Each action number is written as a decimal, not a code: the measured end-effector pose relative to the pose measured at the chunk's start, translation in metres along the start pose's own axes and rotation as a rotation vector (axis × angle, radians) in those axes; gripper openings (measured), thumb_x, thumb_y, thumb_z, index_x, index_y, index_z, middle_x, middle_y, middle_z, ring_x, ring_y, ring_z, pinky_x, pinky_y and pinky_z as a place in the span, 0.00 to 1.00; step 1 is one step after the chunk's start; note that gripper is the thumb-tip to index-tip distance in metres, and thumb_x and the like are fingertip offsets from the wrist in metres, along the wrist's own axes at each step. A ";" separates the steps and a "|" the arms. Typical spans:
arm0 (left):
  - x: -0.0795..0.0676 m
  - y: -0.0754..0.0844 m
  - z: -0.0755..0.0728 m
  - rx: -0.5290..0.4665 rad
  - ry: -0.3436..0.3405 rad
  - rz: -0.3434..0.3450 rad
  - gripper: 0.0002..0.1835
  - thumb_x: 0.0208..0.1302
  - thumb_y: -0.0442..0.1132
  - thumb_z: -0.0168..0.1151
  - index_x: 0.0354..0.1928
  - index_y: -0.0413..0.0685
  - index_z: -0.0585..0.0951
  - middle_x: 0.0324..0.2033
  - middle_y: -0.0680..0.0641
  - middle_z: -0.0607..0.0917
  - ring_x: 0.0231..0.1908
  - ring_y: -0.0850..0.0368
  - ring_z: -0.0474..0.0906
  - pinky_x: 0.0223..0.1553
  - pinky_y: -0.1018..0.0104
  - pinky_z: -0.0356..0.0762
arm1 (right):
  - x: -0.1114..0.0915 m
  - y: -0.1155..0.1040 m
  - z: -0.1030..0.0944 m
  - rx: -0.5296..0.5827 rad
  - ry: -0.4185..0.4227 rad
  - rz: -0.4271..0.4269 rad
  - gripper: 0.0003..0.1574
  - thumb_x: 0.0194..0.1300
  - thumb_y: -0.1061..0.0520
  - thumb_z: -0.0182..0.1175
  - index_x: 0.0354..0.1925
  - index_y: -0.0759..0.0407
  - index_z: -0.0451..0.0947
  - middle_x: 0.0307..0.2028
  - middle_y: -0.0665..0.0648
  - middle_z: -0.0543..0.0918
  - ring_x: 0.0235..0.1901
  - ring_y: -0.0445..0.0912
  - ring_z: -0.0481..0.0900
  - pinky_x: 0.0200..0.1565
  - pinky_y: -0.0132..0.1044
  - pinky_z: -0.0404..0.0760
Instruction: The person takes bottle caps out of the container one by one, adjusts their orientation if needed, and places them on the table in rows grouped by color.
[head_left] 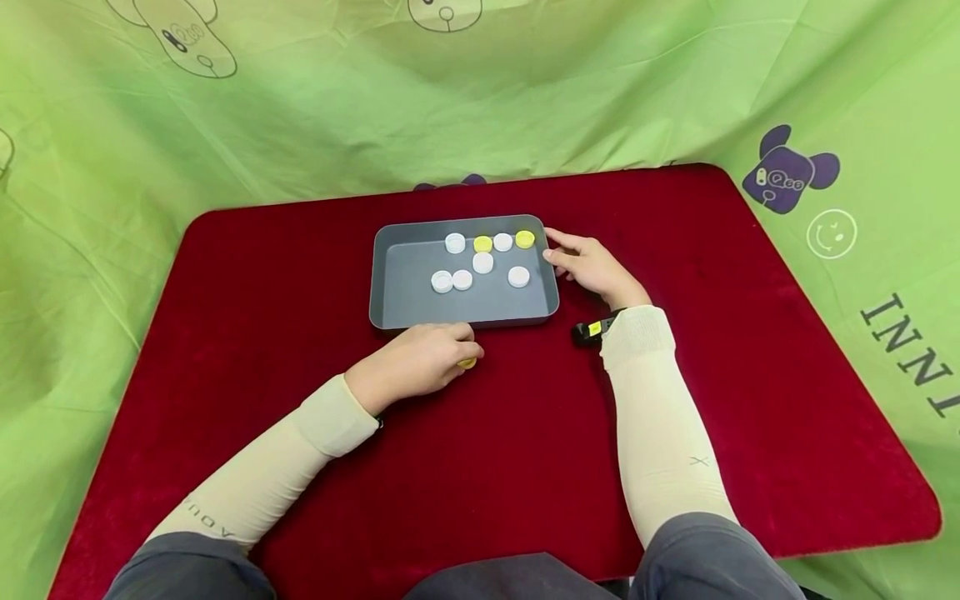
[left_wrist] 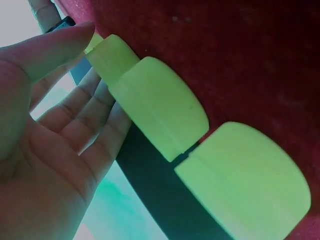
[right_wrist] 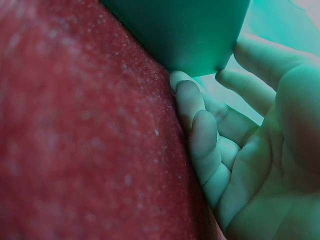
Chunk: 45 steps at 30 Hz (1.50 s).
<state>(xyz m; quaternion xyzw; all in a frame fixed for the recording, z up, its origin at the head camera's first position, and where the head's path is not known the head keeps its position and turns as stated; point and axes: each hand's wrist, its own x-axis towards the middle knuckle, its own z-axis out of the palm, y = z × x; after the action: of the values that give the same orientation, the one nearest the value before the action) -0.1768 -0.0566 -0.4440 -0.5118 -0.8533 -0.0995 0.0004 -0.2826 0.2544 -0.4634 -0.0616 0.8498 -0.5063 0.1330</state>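
Near the front wall of the grey tray [head_left: 408,314], my left hand [head_left: 416,362] pinches a yellow bottle cap [head_left: 467,363] at its fingertips. The left wrist view shows more yellow caps [left_wrist: 160,107] in a row on the red cloth beside the tray; from above, the hand hides them. Its palm [left_wrist: 45,160] is close beside that row. My right hand [head_left: 596,267] holds the tray's right end, thumb and finger at the rim. In the right wrist view, its other fingers [right_wrist: 202,132] curl low against the cloth near the tray corner [right_wrist: 200,60].
Inside the tray lie several white caps [head_left: 483,262] and two yellow ones, mostly toward its right half. A red cloth [head_left: 750,375] covers the table. Green curtains [head_left: 525,100] hang along its back and sides. A black wrist camera [head_left: 588,332] sits below the right hand.
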 end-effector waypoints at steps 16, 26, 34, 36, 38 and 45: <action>0.001 0.004 -0.001 0.003 -0.030 -0.021 0.09 0.60 0.33 0.67 0.42 0.52 0.85 0.35 0.53 0.77 0.32 0.57 0.75 0.33 0.63 0.76 | 0.000 0.000 0.000 0.009 0.001 0.003 0.35 0.71 0.46 0.58 0.72 0.42 0.62 0.42 0.58 0.83 0.39 0.51 0.79 0.41 0.38 0.75; 0.001 0.003 0.001 0.000 -0.019 -0.007 0.11 0.60 0.33 0.67 0.43 0.53 0.85 0.36 0.54 0.78 0.34 0.58 0.76 0.35 0.63 0.77 | -0.002 -0.002 0.001 0.006 0.005 -0.003 0.34 0.71 0.47 0.58 0.72 0.43 0.63 0.42 0.58 0.83 0.37 0.51 0.79 0.40 0.38 0.76; 0.001 0.002 -0.001 -0.002 -0.040 -0.015 0.14 0.57 0.32 0.69 0.46 0.52 0.85 0.39 0.53 0.78 0.37 0.57 0.77 0.38 0.62 0.77 | -0.002 -0.003 0.000 0.010 0.007 -0.002 0.35 0.71 0.47 0.58 0.72 0.43 0.62 0.41 0.57 0.83 0.37 0.51 0.79 0.40 0.38 0.76; 0.001 0.002 -0.001 -0.006 -0.049 -0.020 0.16 0.56 0.32 0.70 0.47 0.52 0.85 0.39 0.52 0.78 0.38 0.57 0.77 0.39 0.61 0.78 | -0.002 -0.003 0.000 0.007 0.003 -0.003 0.35 0.71 0.46 0.58 0.72 0.43 0.62 0.41 0.57 0.84 0.37 0.51 0.79 0.40 0.38 0.76; 0.000 0.001 -0.002 -0.009 -0.055 -0.022 0.16 0.55 0.33 0.71 0.47 0.51 0.84 0.40 0.52 0.78 0.39 0.57 0.77 0.40 0.61 0.78 | -0.002 -0.003 0.000 0.007 0.000 -0.004 0.35 0.71 0.46 0.58 0.72 0.43 0.62 0.41 0.57 0.84 0.38 0.51 0.79 0.40 0.38 0.76; -0.004 -0.002 -0.005 -0.028 -0.022 -0.022 0.15 0.54 0.33 0.72 0.44 0.51 0.84 0.39 0.53 0.78 0.39 0.58 0.77 0.39 0.62 0.78 | -0.002 -0.002 0.001 0.007 0.003 -0.001 0.35 0.70 0.46 0.58 0.72 0.43 0.62 0.42 0.58 0.83 0.38 0.51 0.79 0.40 0.38 0.75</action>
<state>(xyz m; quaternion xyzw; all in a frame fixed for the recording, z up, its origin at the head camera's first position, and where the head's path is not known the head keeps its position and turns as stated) -0.1775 -0.0619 -0.4401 -0.5035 -0.8573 -0.1057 -0.0174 -0.2810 0.2529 -0.4614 -0.0609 0.8481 -0.5096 0.1318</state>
